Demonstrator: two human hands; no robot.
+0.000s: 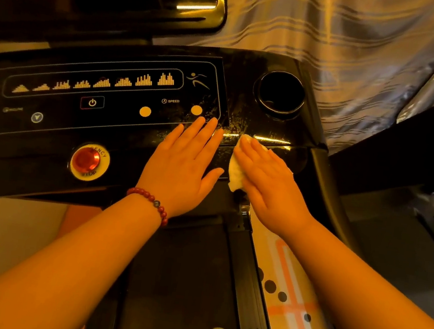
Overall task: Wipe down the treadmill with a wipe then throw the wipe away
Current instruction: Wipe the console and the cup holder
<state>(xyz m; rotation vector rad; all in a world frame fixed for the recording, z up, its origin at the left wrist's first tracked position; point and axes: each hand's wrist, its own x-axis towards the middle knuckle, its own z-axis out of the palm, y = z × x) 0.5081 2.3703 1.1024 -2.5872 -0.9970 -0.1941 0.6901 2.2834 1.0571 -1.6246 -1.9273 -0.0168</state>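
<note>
Wipe (236,173): white, crumpled, on the treadmill (131,140) console's lower R part, just below a glossy ridge. R hand (265,181) lies flat on it w/ straight fingers, pressing, not curled round it; wipe shows at the fingertips & thumb side. L hand (183,165) just beside, palm down on the console, fingers straight & spread, holding nothing, tips near the round speed btn (196,110). Red bead bracelet (151,202) on L wrist. Speckled marks on the gloss above the wipe. Cup holder (281,93) further up R. Red stop btn (86,160) to the L of L hand. Belt (175,268) below the arms. Striped curtain (334,42) behind.
</note>
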